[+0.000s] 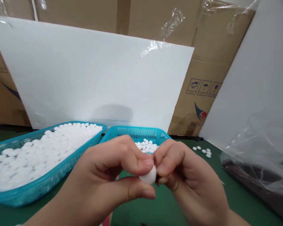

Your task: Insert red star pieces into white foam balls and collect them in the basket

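Pinching white ball (149, 176) between left hand (108, 175) and right hand (186, 175) fingertips, both gripping.

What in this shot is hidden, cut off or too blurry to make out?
All in the head view:
- Small white round piece: pinched between left hand and right hand; fingers cover most of it.
- Smaller turquoise plastic basket: the hands hide its front and most of its contents.
- Larger turquoise basket of white pieces: cut off by the left edge.
- Clear plastic bag: the dark contents are blurred by the film.
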Demonstrator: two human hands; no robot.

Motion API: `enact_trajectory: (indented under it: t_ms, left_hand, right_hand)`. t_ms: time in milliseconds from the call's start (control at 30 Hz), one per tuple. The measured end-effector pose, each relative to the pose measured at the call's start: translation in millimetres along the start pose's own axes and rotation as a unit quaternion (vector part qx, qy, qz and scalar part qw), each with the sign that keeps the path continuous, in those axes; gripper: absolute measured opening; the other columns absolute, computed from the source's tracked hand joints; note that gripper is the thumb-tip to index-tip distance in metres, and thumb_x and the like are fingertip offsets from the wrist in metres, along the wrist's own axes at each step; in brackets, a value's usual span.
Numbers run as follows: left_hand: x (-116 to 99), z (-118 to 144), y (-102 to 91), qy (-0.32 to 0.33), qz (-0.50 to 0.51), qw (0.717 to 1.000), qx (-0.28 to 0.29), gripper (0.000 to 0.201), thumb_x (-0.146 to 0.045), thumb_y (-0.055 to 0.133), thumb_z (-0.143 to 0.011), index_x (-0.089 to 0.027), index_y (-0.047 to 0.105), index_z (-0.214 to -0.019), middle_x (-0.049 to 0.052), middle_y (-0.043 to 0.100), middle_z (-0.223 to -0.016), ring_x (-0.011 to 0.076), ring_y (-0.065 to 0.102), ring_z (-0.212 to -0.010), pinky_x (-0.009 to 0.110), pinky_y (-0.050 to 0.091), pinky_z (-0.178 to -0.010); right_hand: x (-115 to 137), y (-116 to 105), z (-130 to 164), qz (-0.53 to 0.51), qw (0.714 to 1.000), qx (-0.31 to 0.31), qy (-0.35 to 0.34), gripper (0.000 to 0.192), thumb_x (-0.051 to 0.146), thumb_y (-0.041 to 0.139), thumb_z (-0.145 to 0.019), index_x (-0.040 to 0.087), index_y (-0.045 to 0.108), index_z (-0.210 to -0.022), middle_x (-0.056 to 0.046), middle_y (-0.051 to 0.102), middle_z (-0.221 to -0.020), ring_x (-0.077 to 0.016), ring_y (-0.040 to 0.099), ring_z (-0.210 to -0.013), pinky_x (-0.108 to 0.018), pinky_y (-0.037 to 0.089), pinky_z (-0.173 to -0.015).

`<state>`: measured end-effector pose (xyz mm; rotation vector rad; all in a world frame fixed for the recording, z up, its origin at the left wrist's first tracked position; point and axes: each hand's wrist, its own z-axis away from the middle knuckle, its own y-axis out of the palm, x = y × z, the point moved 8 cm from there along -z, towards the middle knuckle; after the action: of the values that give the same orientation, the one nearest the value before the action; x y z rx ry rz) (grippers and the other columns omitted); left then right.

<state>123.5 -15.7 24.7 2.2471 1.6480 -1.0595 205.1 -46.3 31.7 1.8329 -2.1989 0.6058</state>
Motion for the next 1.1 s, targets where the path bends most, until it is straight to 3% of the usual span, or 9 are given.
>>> enact_trajectory:
  t_ms: [133, 333, 600, 667, 733, 867, 933, 1100]
  left_hand:
    - [1, -1, 1.3, 0.005, 0.008, 1.000, 0.008, 0.009, -0.012, 0.060, -0.054, -0.020, 0.055, -0.053, -0.004, 0.048, -0.053, 0.0084, 0.048, -0.051, 0.014, 0.042, -0.046]
    - [6, -2, 2.1, -0.014, -0.035, 0.999, 0.000, 0.011, -0.012, 0.061, -0.053, -0.019, 0.053, -0.049, -0.004, 0.051, -0.053, 0.0084, 0.049, -0.051, 0.013, 0.041, -0.045]
    - [14, 2, 9.1, -0.044, -0.051, 0.998, 0.015, 0.014, -0.009, 0.060, -0.053, -0.019, 0.053, -0.046, -0.003, 0.051, -0.052, 0.0079, 0.048, -0.050, 0.015, 0.039, -0.046]
    - [19, 3, 6.9, -0.078, 0.017, 0.997, -0.007, 0.015, -0.006, 0.061, -0.051, -0.019, 0.055, -0.047, -0.004, 0.051, -0.051, 0.0062, 0.047, -0.050, 0.012, 0.039, -0.044]
    - [27, 4, 9.3, -0.127, 0.146, 0.981, -0.016, 0.019, -0.001, 0.060, -0.049, -0.020, 0.057, -0.049, -0.006, 0.052, -0.052, 0.0043, 0.047, -0.049, 0.009, 0.039, -0.044]
    - [37, 4, 24.1, -0.191, 0.366, 0.911, 0.016, 0.020, -0.001, 0.059, -0.052, -0.021, 0.058, -0.058, -0.006, 0.058, -0.061, 0.0035, 0.051, -0.055, 0.008, 0.042, -0.051]
    - [38, 4, 28.1, -0.203, 0.394, 0.896, 0.029, 0.016, -0.006, 0.060, -0.055, -0.021, 0.058, -0.061, -0.005, 0.060, -0.061, 0.0036, 0.052, -0.056, 0.008, 0.043, -0.052]
    - [43, 3, 27.5, -0.216, 0.402, 0.890, 0.015, 0.010, -0.009, 0.060, -0.055, -0.018, 0.058, -0.059, -0.005, 0.059, -0.054, 0.0046, 0.053, -0.053, 0.008, 0.043, -0.050]
  right_hand:
    - [-6, 0, 2, -0.003, 1.000, -0.004, 0.017, 0.026, 0.023, 0.042, -0.076, 0.018, 0.036, -0.051, 0.003, 0.040, -0.051, -0.0063, 0.043, -0.044, -0.015, 0.036, -0.037]
    - [-15, 1, 5, 0.009, 0.999, 0.033, 0.033, 0.020, 0.006, 0.044, -0.067, 0.019, 0.037, -0.053, 0.003, 0.040, -0.052, -0.0071, 0.043, -0.046, -0.015, 0.037, -0.040]
    - [-29, -2, 3, 0.015, 0.987, 0.062, 0.148, 0.019, 0.001, 0.042, -0.055, 0.019, 0.036, -0.053, 0.005, 0.041, -0.049, -0.0054, 0.040, -0.042, -0.012, 0.035, -0.037]
    - [-29, -3, 5, 0.012, 0.986, 0.065, 0.151, 0.017, 0.004, 0.043, -0.058, 0.020, 0.037, -0.057, 0.005, 0.042, -0.049, -0.0065, 0.041, -0.043, -0.013, 0.035, -0.037]
    - [-28, -4, 6, 0.005, 0.988, 0.061, 0.139, 0.016, 0.009, 0.047, -0.061, 0.021, 0.038, -0.060, 0.005, 0.043, -0.051, -0.0079, 0.042, -0.045, -0.015, 0.036, -0.038]
    - [-21, -10, 3, 0.012, 0.996, 0.050, 0.070, 0.017, 0.019, 0.056, -0.064, 0.025, 0.040, -0.066, 0.005, 0.045, -0.061, -0.0093, 0.042, -0.054, -0.017, 0.036, -0.045]
    - [-17, -8, 1, -0.003, 0.997, 0.073, 0.027, 0.013, 0.018, 0.053, -0.068, 0.025, 0.043, -0.069, 0.005, 0.046, -0.066, -0.0088, 0.043, -0.060, -0.017, 0.036, -0.050]
    - [-11, -2, 1, -0.023, 0.992, 0.121, -0.035, 0.014, 0.015, 0.046, -0.074, 0.027, 0.047, -0.082, 0.003, 0.046, -0.072, -0.0095, 0.044, -0.073, -0.017, 0.039, -0.059]
